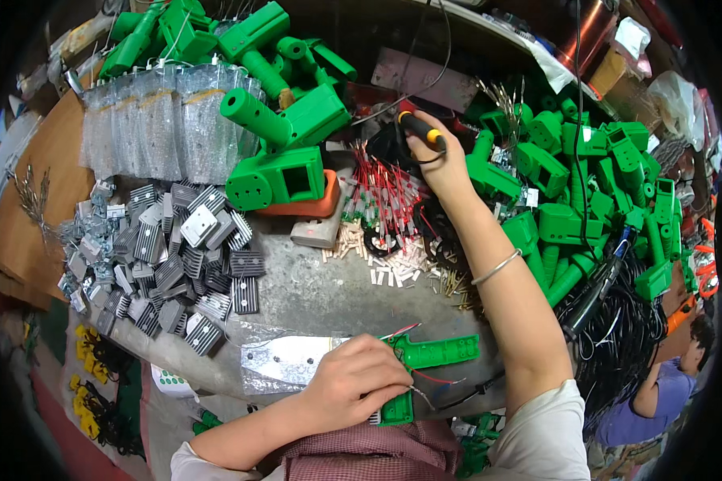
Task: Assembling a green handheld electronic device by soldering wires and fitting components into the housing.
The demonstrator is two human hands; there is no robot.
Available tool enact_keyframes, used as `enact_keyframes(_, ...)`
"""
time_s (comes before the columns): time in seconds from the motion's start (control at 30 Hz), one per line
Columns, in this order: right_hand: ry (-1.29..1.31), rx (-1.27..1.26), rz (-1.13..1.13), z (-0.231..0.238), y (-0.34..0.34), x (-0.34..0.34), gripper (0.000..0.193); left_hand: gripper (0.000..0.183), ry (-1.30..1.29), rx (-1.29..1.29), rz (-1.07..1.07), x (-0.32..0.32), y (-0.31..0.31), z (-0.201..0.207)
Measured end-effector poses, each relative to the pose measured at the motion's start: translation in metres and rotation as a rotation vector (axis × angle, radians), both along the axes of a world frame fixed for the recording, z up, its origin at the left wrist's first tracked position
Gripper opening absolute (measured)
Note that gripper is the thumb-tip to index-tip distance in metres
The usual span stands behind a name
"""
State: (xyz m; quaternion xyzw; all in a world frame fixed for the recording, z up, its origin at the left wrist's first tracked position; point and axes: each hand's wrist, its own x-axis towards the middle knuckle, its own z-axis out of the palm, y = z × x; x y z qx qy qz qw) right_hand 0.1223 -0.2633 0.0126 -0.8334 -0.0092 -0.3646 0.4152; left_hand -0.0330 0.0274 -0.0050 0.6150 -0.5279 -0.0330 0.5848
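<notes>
My left hand [357, 377] is closed over a green plastic housing half [441, 351] at the table's front edge, its hollow side up. Thin red wires [437, 378] stick out around the fingers, which hide the middle of the housing. Left of this hand, against it, lies a silvery pointed plate [293, 359] with holes, wrapped in clear plastic film. My right hand [443, 164] reaches to the back middle and grips the black-and-yellow handle of a soldering iron [422, 130]. Its tip cannot be made out.
Finned grey metal blocks [168, 272] are heaped at left, below bubble-wrapped pieces [160, 128]. Green housings [289, 120] crowd the back and right [569, 224]. Red-wired parts [381, 196] and white pieces [397, 264] lie mid-table. Black cables [618, 337] hang right; a person [658, 393] sits beyond.
</notes>
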Motion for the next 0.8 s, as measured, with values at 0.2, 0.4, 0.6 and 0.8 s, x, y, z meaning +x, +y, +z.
enact_keyframes(0.2,0.403,0.33,0.187,0.037,0.028,-0.105,0.054,0.017,-0.056,0.021,0.09,0.013,0.002,0.001)
enact_keyframes(0.4,0.911,-0.079,0.117,0.052,0.082,-0.288,0.036,0.017,-0.049,0.128,0.117,0.019,0.002,0.008)
enact_keyframes(0.6,0.6,0.013,0.192,0.013,0.128,-0.29,0.022,0.017,-0.15,0.167,0.08,0.01,0.004,0.007)
enact_keyframes(0.8,0.633,0.327,0.155,0.023,0.117,-0.285,0.014,0.017,-0.193,0.133,0.089,0.008,0.01,0.002)
